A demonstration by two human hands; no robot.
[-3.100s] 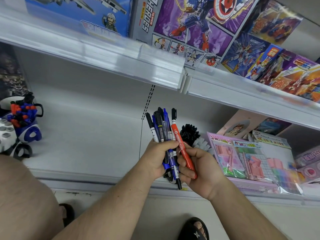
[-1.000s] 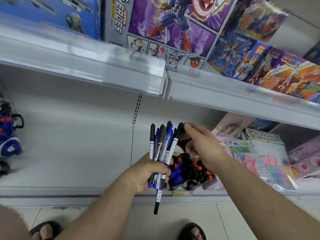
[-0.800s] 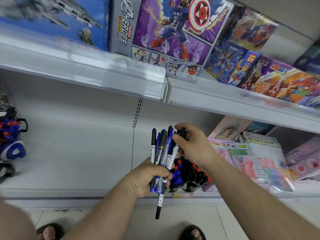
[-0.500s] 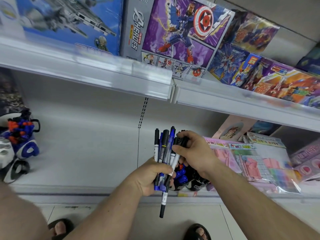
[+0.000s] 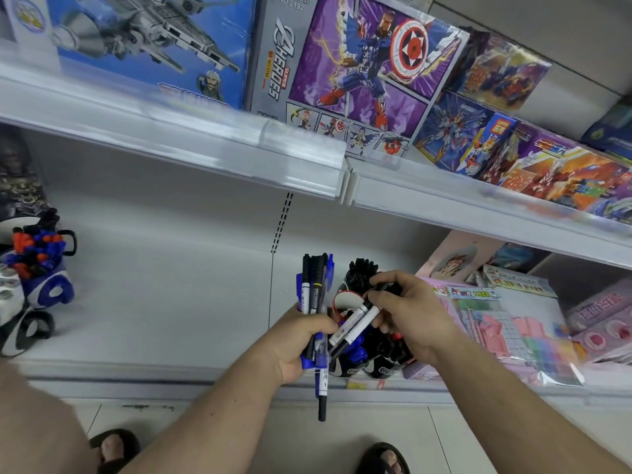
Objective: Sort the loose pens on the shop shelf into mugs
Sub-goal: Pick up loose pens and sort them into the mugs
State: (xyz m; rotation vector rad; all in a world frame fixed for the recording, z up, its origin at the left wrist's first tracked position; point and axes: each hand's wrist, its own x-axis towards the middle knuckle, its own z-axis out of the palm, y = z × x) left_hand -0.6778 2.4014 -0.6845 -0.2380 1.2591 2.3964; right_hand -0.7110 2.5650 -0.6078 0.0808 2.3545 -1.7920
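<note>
White-barrelled markers with black caps (image 5: 355,323), two of them, my right hand (image 5: 407,313) has just pulled out from the bundle of blue and black pens (image 5: 316,295) gripped by my left hand (image 5: 301,340); below my right hand waits the black mug of pens (image 5: 383,357).

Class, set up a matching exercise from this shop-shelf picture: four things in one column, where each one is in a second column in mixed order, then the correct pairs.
Things
1. bundle of black and blue pens
2. two white-barrelled black-capped markers
3. blue and white mug of pens
4. purple superhero toy box

Places
A. far left of the lower shelf
B. pinched in the right hand
C. on the upper shelf
D. gripped upright in the left hand

Pairs: 1-D, 2-B, 3-A, 4-C
</note>
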